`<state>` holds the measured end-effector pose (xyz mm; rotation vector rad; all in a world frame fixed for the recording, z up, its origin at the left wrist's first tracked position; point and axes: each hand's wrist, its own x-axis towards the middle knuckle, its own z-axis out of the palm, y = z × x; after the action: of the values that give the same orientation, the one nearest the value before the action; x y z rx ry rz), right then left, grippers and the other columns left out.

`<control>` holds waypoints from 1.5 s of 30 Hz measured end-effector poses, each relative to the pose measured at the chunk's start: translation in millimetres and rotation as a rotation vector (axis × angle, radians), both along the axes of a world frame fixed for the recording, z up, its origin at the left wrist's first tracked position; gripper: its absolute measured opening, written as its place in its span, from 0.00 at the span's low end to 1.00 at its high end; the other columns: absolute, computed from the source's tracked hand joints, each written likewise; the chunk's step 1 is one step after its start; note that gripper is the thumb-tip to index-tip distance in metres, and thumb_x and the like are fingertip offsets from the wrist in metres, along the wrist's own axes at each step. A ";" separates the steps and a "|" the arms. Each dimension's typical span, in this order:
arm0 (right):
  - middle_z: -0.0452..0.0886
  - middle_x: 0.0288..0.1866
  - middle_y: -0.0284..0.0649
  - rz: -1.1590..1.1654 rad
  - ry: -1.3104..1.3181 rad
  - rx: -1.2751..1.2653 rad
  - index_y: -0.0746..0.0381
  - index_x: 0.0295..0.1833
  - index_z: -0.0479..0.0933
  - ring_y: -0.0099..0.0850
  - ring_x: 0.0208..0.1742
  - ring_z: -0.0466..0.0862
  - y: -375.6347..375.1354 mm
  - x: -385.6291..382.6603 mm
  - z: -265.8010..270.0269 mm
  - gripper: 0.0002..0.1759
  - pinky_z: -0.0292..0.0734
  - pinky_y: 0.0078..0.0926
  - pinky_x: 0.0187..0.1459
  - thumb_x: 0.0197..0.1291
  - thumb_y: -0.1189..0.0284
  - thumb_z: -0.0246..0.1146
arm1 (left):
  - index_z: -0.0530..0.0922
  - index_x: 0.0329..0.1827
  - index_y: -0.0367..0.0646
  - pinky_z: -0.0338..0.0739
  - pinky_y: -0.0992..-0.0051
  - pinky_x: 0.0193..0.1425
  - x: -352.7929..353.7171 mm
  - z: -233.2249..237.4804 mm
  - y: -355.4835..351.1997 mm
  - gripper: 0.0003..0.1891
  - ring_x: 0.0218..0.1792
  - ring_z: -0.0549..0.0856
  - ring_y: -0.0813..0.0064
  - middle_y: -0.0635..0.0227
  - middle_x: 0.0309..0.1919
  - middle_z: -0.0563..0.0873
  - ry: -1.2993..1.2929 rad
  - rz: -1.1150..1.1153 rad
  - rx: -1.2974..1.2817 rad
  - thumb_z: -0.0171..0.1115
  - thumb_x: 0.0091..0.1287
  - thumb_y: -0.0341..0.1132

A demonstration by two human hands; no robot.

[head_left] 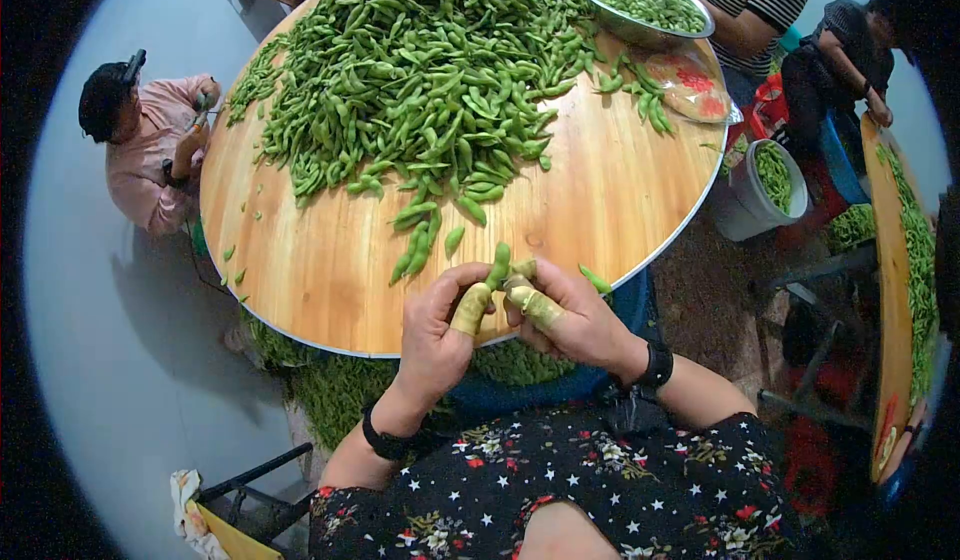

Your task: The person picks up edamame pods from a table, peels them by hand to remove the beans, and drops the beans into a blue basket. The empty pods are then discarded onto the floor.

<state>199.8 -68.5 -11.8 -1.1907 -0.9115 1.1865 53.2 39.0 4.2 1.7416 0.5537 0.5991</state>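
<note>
Near the front edge of the round table, my left hand [440, 325] pinches a green soybean pod [499, 260], its upper end sticking up. My right hand [578, 312] is closed against the same pod from the other side; its thumb and forefinger meet there. Yellowish coverings wrap both thumbs and my right forefinger. The pod's lower end is hidden by the fingers. Just beyond my hands lie a few loose pods [454, 240], and a large heap of soybean pods [410, 90] spreads over the far part of the wooden table [340, 280].
A metal bowl of shelled beans [650, 5] stands at the table's far right, beside a plastic bag [690, 90]. A white bucket [745, 205] is on the floor. Co-workers sit left and right. Pods or shells lie under the table's front edge.
</note>
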 end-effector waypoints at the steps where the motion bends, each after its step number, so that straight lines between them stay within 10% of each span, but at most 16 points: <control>1: 0.74 0.26 0.30 -0.003 0.017 -0.021 0.62 0.47 0.70 0.17 0.21 0.71 -2.3 0.5 2.6 0.13 0.66 0.19 0.22 0.73 0.63 0.50 | 0.78 0.54 0.35 0.75 0.79 0.39 0.0 1.0 -2.9 0.12 0.33 0.80 0.82 0.70 0.30 0.82 0.013 0.016 -0.002 0.55 0.70 0.27; 15: 0.72 0.28 0.28 0.038 0.173 -0.115 0.61 0.46 0.68 0.16 0.22 0.69 -17.8 1.9 19.7 0.10 0.65 0.16 0.22 0.72 0.65 0.49 | 0.72 0.66 0.39 0.70 0.80 0.30 -10.5 7.7 -10.2 0.22 0.26 0.73 0.85 0.72 0.26 0.78 0.071 -0.114 -0.143 0.51 0.69 0.24; 22: 0.71 0.25 0.28 0.002 -0.175 0.153 0.59 0.43 0.67 0.16 0.19 0.69 -27.1 -2.8 5.9 0.09 0.64 0.16 0.20 0.71 0.65 0.49 | 0.72 0.66 0.38 0.76 0.69 0.31 -22.4 21.1 -17.0 0.31 0.25 0.80 0.58 0.54 0.28 0.80 0.153 -0.252 0.715 0.59 0.54 0.17; 26: 0.73 0.26 0.30 0.179 0.395 -0.224 0.56 0.56 0.67 0.15 0.14 0.64 -38.3 -4.0 10.7 0.12 0.57 0.12 0.13 0.73 0.65 0.49 | 0.72 0.66 0.38 0.72 0.73 0.28 -28.9 -11.5 -15.1 0.24 0.21 0.75 0.72 0.62 0.29 0.82 -0.071 -0.319 0.490 0.56 0.64 0.22; 29: 0.73 0.24 0.30 0.230 0.791 -0.269 0.57 0.52 0.68 0.15 0.12 0.64 -45.9 -3.7 -2.1 0.09 0.56 0.12 0.09 0.73 0.66 0.48 | 0.73 0.66 0.40 0.64 0.86 0.28 -34.9 -19.0 -26.7 0.20 0.26 0.70 0.86 0.77 0.32 0.79 0.051 -0.233 -0.791 0.53 0.72 0.31; 33: 0.74 0.25 0.31 0.213 0.861 -0.294 0.57 0.52 0.68 0.15 0.12 0.65 -49.2 -3.6 -2.6 0.09 0.58 0.12 0.09 0.73 0.66 0.49 | 0.75 0.64 0.38 0.67 0.84 0.27 -32.4 -21.7 -35.4 0.19 0.26 0.73 0.86 0.75 0.31 0.80 -0.002 -0.172 -0.947 0.55 0.72 0.33; 35: 0.75 0.26 0.33 0.171 0.687 -0.321 0.58 0.52 0.67 0.18 0.13 0.68 -47.2 -2.8 3.5 0.09 0.63 0.15 0.10 0.73 0.66 0.48 | 0.78 0.57 0.38 0.73 0.78 0.27 -32.6 -19.0 -34.8 0.16 0.25 0.79 0.80 0.70 0.29 0.83 0.142 -0.067 0.059 0.61 0.68 0.33; 38: 0.77 0.26 0.36 0.093 0.611 -0.305 0.60 0.52 0.68 0.22 0.12 0.70 -45.7 -10.9 0.6 0.10 0.65 0.17 0.11 0.73 0.68 0.47 | 0.80 0.49 0.38 0.77 0.72 0.29 -27.5 -12.8 -35.0 0.14 0.26 0.84 0.68 0.62 0.29 0.84 0.027 -0.096 0.813 0.67 0.60 0.31; 45: 0.77 0.26 0.35 0.056 0.472 -0.234 0.61 0.51 0.66 0.23 0.14 0.73 -45.5 -20.6 4.5 0.10 0.69 0.20 0.14 0.74 0.67 0.46 | 0.76 0.45 0.36 0.77 0.66 0.31 -23.9 -20.2 -45.2 0.08 0.28 0.83 0.56 0.55 0.29 0.82 0.023 0.006 0.646 0.59 0.67 0.30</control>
<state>179.2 -114.0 -7.3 -1.0044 -0.4608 1.5666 29.3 -6.3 -16.0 2.3531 0.4014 0.8233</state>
